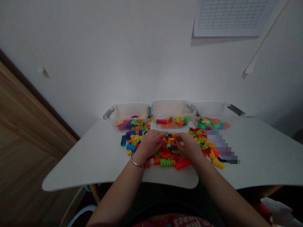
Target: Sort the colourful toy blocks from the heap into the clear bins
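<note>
A spread of colourful plastic building blocks (167, 155) lies on the white table in front of me. My left hand (151, 144), with a bangle at the wrist, reaches over the left part of the pile. Its fingers stretch to the right with the thumb apart, and red blocks show beneath them. From the other side my right hand (188, 145) comes in with bent fingers. Its fingertips close at an orange-yellow building block (171, 141) between the two hands. The exact contact is small and dim.
Along the wall stand three clear bins: the left bin (131, 110) and middle bin (170, 108) hold assorted blocks, the right bin (213, 108) round coloured pieces. A pixelated flat object (221, 146) lies right of the pile. The table's (94, 160) front edge curves near my body.
</note>
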`<action>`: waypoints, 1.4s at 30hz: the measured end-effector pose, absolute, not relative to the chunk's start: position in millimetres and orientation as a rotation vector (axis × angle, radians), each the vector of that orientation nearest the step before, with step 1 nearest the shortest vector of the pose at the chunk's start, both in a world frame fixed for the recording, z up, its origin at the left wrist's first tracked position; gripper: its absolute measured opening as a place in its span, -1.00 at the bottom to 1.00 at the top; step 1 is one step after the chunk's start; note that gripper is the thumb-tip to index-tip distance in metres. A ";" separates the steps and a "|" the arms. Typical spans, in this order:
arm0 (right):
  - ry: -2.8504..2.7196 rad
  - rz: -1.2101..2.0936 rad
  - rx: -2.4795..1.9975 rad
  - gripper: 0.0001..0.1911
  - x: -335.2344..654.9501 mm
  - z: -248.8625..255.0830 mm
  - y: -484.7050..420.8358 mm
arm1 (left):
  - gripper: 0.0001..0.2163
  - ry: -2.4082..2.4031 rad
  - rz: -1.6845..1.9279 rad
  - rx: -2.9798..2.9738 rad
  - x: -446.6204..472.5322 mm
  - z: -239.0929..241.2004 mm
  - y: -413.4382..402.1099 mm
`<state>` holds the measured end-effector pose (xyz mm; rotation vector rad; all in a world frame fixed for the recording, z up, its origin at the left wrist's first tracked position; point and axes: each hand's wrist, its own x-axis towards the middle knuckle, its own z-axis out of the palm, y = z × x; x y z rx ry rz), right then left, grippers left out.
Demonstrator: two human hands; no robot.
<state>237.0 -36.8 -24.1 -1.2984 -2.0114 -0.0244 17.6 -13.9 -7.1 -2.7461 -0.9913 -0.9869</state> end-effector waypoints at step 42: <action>-1.632 -0.315 -1.520 -0.70 249.6 23.4 53.4 | -0.78 -1.460 -1.111 -2.848 -3.3 -20.7 -6.1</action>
